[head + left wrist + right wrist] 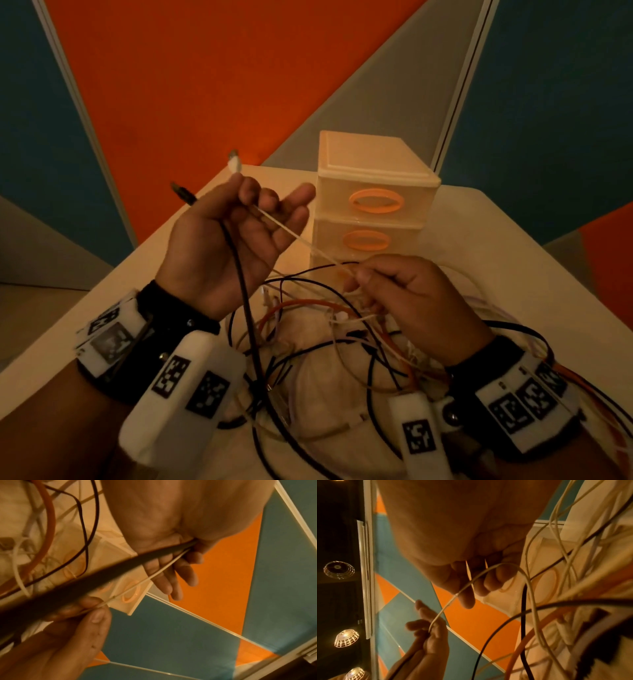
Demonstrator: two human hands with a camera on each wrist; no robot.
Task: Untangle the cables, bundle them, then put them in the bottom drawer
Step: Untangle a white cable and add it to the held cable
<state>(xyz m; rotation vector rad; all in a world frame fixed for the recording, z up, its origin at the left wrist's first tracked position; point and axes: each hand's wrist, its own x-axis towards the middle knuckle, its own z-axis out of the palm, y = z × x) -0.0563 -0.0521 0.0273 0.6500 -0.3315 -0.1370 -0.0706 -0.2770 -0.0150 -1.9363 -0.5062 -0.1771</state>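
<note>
Black cable (pixel 72 588) in left hand (pixel 236 240), white cable (pixel 291 233) btwn both hands

Both forearms were bare, no sleeves, each wrist wrapped in a wide black strap with small metal screws or rivets showing. The left hand (pixel 236 240) had two white blocky housings at the wrist: a flat one (pixel 109 334) on the outer side and a long rounded one (pixel 186 390) along the forearm, both stuck with black-and-white square fiducial tags. The right hand (pixel 411 301) wore the same kit, a white plate (pixel 527 407) carrying three or so tags and a narrow white bar (pixel 419 435) with one tag, a round metal fastener between them.
</note>
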